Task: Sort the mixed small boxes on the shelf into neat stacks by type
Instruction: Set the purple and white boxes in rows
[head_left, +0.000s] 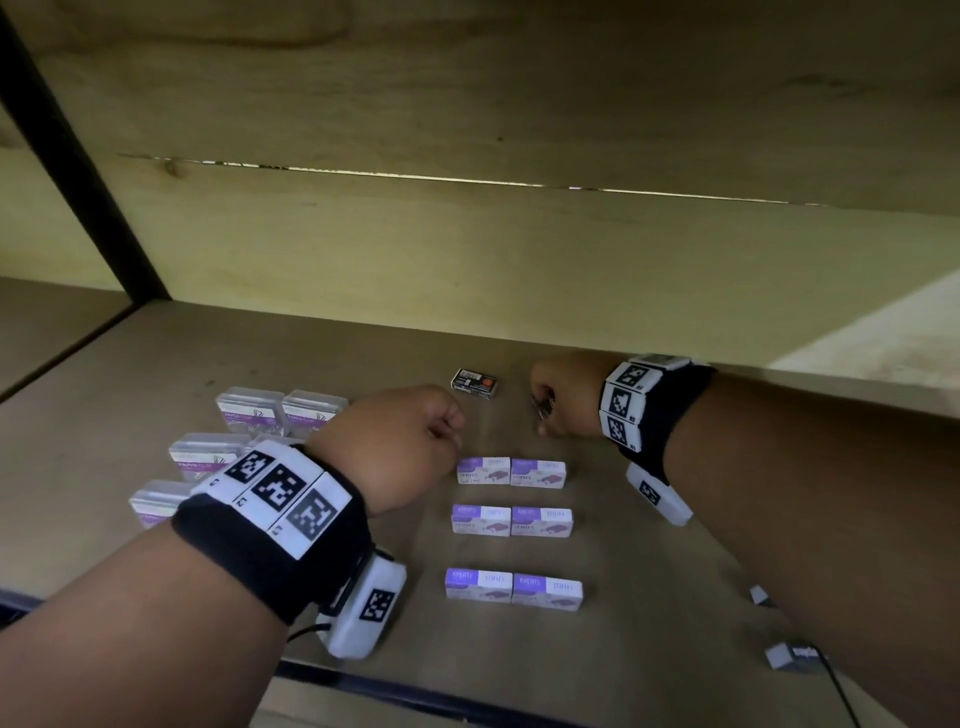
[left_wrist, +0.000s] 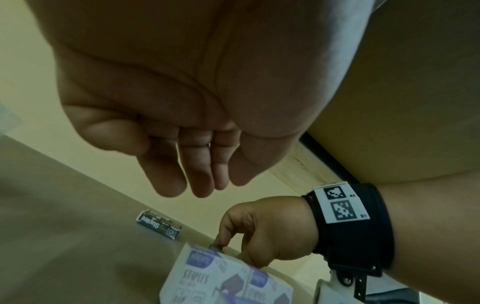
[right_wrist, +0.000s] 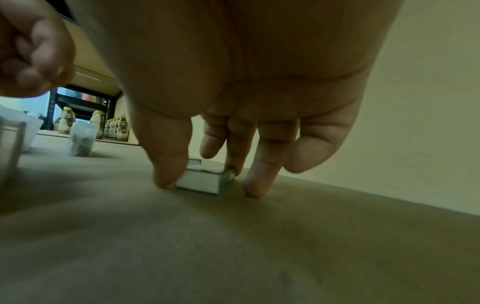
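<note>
Purple-and-white staples boxes (head_left: 511, 522) lie in three rows of two at mid shelf. Clear paper-clip boxes (head_left: 249, 410) are grouped to their left, partly hidden by my left wrist. One dark staples box (head_left: 475, 383) lies alone near the back. Just right of it, my right hand (head_left: 545, 410) pinches another small dark box (right_wrist: 200, 182) that rests on the shelf board, thumb (right_wrist: 168, 164) on one side and fingers on the other. My left hand (head_left: 452, 436) hovers above the top purple row with fingers (left_wrist: 200, 181) loosely curled and nothing in them.
Two small grey boxes (head_left: 789, 657) lie at the front right beside a cable. A black shelf post (head_left: 78, 156) runs up the left, and a board hangs low overhead. In the right wrist view, a clear jar (right_wrist: 82, 139) and bottles (right_wrist: 119, 127) stand far left.
</note>
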